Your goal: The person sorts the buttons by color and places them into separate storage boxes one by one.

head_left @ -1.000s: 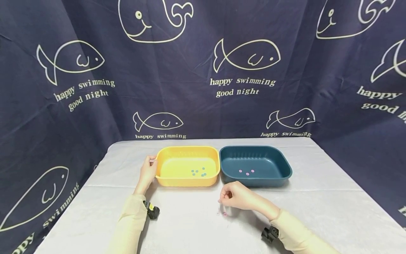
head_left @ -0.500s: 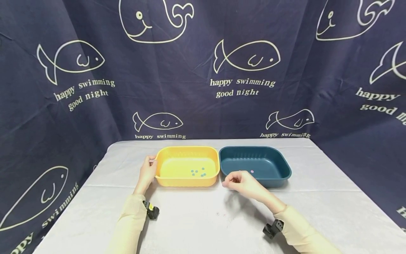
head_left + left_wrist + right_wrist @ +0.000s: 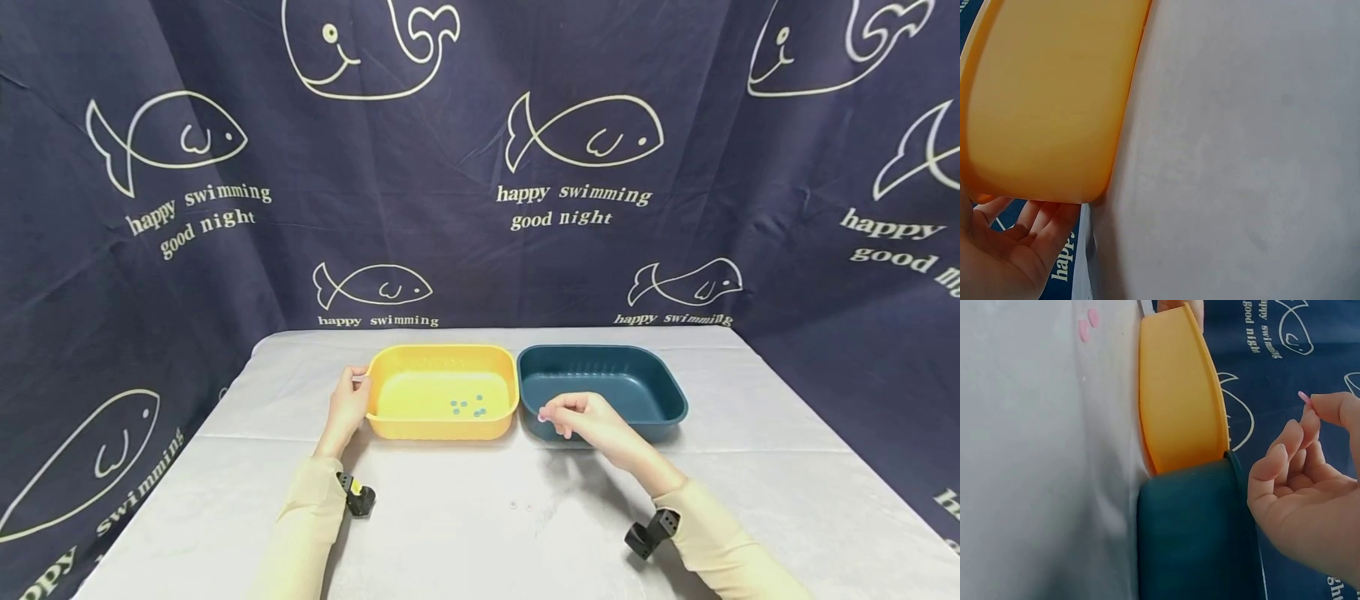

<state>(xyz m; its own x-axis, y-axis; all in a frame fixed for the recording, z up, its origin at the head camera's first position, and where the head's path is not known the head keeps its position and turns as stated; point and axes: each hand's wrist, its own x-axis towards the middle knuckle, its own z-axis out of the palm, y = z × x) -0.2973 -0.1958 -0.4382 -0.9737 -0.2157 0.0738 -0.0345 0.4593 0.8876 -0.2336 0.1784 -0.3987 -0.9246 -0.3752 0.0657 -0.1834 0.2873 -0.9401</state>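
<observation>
My right hand [image 3: 592,422] is over the front rim of the dark teal bin [image 3: 660,431]. Thumb and index finger pinch a small pink button [image 3: 1304,397], and the other fingers curl loosely. My left hand [image 3: 347,410] holds the left end of the yellow bin [image 3: 442,430], fingers along its outer wall in the left wrist view. Several small blue buttons [image 3: 463,404] lie inside the yellow bin. Two pink buttons [image 3: 1088,324] lie on the table in the right wrist view, looking pale in the head view. My right hand covers part of the teal bin's inside.
Both bins stand side by side, touching, near the back of the table with its white cloth [image 3: 442,533]. Behind them hangs a dark blue curtain [image 3: 465,225] with fish drawings. Each wrist carries a small black camera [image 3: 651,533].
My right hand has lifted from the table near the loose buttons, moving forward to the teal bin's front rim with a pink button. The left hand stays at the yellow bin.
</observation>
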